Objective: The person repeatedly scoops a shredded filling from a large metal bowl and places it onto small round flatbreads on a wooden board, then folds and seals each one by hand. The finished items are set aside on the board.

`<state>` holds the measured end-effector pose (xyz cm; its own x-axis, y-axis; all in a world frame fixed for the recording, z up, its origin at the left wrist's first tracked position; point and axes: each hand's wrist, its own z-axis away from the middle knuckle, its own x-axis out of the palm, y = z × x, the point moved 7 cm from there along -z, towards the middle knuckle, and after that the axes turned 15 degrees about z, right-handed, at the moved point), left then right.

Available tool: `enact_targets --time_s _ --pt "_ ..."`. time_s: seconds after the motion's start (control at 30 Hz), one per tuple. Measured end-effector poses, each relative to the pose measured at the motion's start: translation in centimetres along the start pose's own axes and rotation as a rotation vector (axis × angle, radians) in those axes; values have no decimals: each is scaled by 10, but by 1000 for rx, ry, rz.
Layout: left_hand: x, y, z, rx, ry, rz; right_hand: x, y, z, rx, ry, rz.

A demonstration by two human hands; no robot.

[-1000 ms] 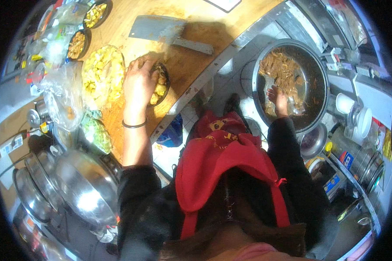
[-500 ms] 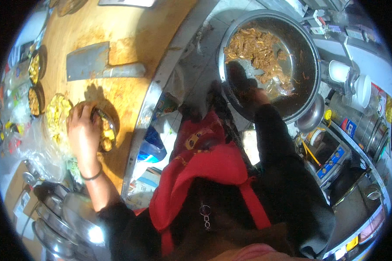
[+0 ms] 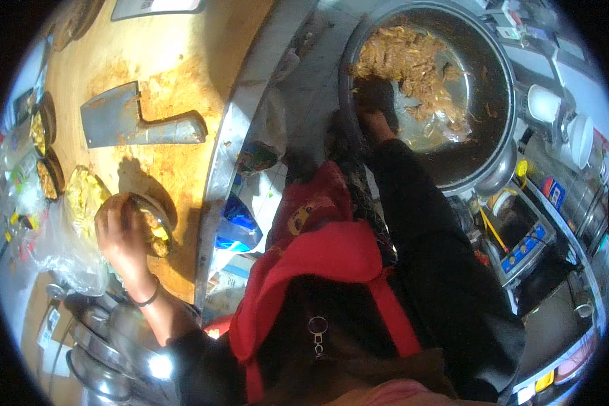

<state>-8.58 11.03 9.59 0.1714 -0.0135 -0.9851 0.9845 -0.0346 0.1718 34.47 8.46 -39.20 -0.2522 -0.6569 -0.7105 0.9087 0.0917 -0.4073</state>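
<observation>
On the wooden table at the left, my left hand curls over the near-left side of a small round bowl holding yellow and brown food pieces. Its fingertips are partly hidden at the bowl, and they look bent around its edge. My right hand is at the left rim of a large dark pot, partly in shadow, so its fingers are hard to make out. Brown, sauce-coated shredded food lies in the pot with some liquid. A cleaver rests flat on the table beyond the left hand.
Yellowish leafy food and a clear plastic bag lie left of the bowl. Two more food bowls stand along the table's left edge. Metal bowls are stacked at lower left. A blue-fronted appliance stands at right.
My view has shifted, carrying the table things left and lower. My right hand has moved left, from over the pot's inside to its rim. The left hand stays at the bowl.
</observation>
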Motion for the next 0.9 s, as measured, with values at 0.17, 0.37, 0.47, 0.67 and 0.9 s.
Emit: enact_targets --time_s 0.17,0.37,0.47,0.67,0.9 --pt "-2 -6 -1 -53 -46 43 -82 -50 10 349 -194 -1397" --pt "-6 -22 6 -110 18 101 -152 -65 41 218 -1 -1796" --pt "-10 -24 12 -100 97 197 -174 -71 51 -6 -23 -1775" --pt "-20 -25 25 -159 222 360 -219 -66 86 112 345 -1564" --pt "-25 -27 30 -93 293 564 -292 -84 127 123 728 -1286"
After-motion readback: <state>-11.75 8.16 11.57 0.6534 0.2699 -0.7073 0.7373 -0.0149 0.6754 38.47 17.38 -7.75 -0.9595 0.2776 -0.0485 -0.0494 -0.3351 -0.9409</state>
